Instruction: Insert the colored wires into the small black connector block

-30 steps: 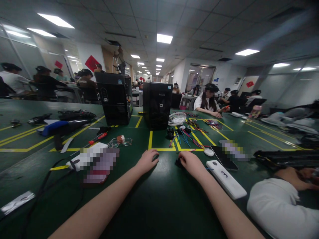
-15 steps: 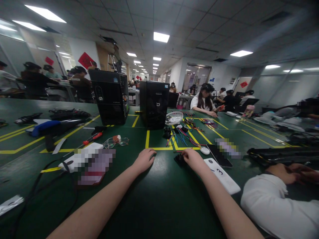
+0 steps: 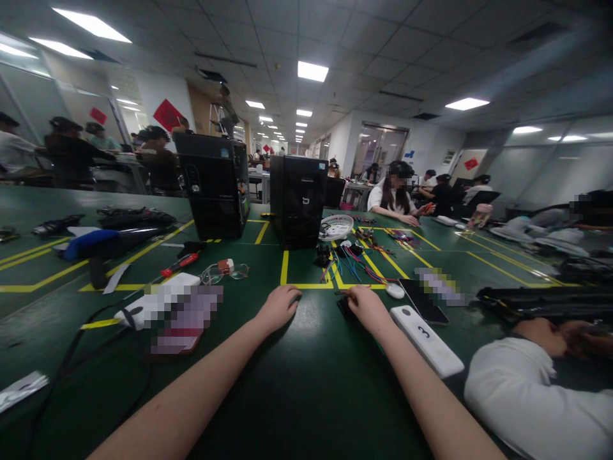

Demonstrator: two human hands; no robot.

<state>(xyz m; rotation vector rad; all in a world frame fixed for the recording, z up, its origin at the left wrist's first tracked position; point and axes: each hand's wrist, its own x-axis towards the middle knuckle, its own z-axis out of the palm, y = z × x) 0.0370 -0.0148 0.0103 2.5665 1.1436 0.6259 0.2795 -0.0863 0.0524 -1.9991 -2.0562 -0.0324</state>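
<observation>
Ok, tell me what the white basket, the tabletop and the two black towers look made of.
White basket: likely plastic, thin moulded lattice. Tabletop: green mat, probably rubber or vinyl, soft sheen reflecting ceiling lights. Black towers: probably painted metal with plastic fronts, flat dull panels.

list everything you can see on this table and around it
table: 1, dark green with yellow tape lines, fills the foreground
computer towers: 2, black, upright at the centre back
basket: 1, white, right of the towers
loose wires: a bundle, red, blue and black, in front of the basket
screwdriver: 1, red handle, left of centre
white bar marked 3: 1, by the right forearm
mouse: 1, white, right of centre
co-worker's sleeve: 1, white, lower right
left hand: palm down on the table
right hand: on a small black part
</observation>
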